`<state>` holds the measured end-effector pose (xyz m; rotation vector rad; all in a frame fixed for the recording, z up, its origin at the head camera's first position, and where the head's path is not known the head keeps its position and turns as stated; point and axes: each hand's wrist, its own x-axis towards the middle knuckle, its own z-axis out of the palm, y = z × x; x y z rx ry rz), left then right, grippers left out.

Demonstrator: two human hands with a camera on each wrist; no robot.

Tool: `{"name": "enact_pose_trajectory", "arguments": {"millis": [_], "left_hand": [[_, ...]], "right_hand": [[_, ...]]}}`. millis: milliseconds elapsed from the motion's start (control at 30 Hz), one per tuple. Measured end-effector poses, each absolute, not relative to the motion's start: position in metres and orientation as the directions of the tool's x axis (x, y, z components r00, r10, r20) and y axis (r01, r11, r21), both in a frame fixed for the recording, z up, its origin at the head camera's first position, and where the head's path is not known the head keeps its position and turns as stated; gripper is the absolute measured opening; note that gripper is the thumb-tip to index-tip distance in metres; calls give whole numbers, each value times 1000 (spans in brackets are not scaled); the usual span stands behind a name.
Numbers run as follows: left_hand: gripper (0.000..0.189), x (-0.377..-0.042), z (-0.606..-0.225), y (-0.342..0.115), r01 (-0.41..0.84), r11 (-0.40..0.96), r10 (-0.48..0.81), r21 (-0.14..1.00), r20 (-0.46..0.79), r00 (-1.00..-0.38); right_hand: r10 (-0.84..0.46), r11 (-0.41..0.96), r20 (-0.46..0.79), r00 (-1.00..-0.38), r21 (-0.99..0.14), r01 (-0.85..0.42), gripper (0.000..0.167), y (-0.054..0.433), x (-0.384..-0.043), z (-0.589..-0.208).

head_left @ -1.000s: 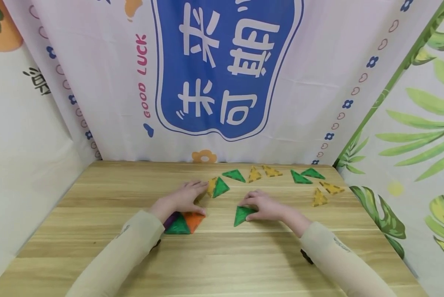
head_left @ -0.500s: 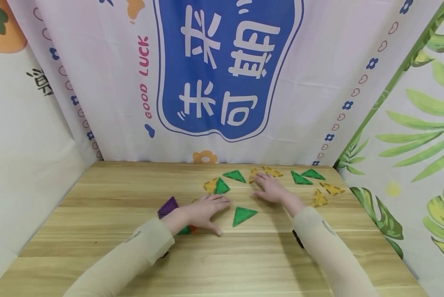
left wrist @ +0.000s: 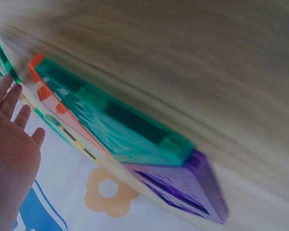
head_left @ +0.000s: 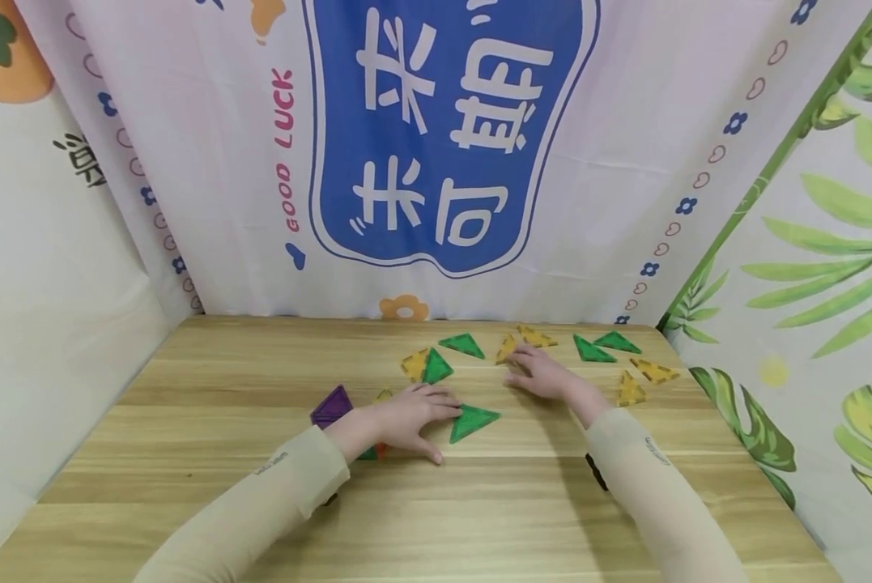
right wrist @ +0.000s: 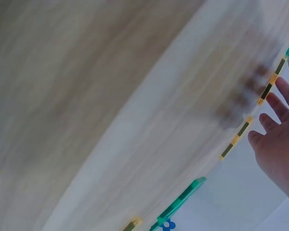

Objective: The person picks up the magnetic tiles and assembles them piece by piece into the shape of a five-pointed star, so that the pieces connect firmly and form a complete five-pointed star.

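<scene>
Desk (head_left: 436, 518) in front of the person. Partly hidden by the left wrist: a cluster of tiles, with a green piece (head_left: 368, 453), an orange piece (left wrist: 43, 91) and a purple piece (head_left: 331, 405) joined, per left wrist view. Left hand (head_left: 406, 415) reaches past it, fingers straight, slightly spread, not pinching; tips look to touch the left side of a loose green triangle (head_left: 475, 423) lying flat. Farther, right hand (head_left: 543, 376): fingers spread, tips right at a yellow triangle (head_left: 504, 349); contact can't be told. Behind and right: another yellow triangle (head_left: 536, 337), then a pair of green triangles (head_left: 593, 349). Step in hand looks like fetching loose tiles toward the cluster. Next move likely calls for right fingers closing on the yellow triangle's edge, left fingers steadying the loose green triangle.
</scene>
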<state>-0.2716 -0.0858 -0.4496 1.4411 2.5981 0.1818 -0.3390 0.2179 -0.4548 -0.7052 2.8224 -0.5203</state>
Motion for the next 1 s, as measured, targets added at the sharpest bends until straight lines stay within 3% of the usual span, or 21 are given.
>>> {"name": "enact_pose_trajectory", "arguments": {"millis": [500, 767, 1000], "left_hand": [[82, -274, -448, -116, 770, 600, 798, 218, -87, -596], [86, -274, -446, -123, 755, 617, 785, 224, -103, -611], [91, -276, -446, -124, 750, 625, 779, 217, -116, -616]], "right_hand": [[-605, 760, -45, -795, -331, -560, 40, 229, -302, -450], [-700, 698, -35, -713, -246, -673, 40, 219, -279, -447], [-769, 624, -18, -639, -244, -743, 42, 204, -264, -448]]}}
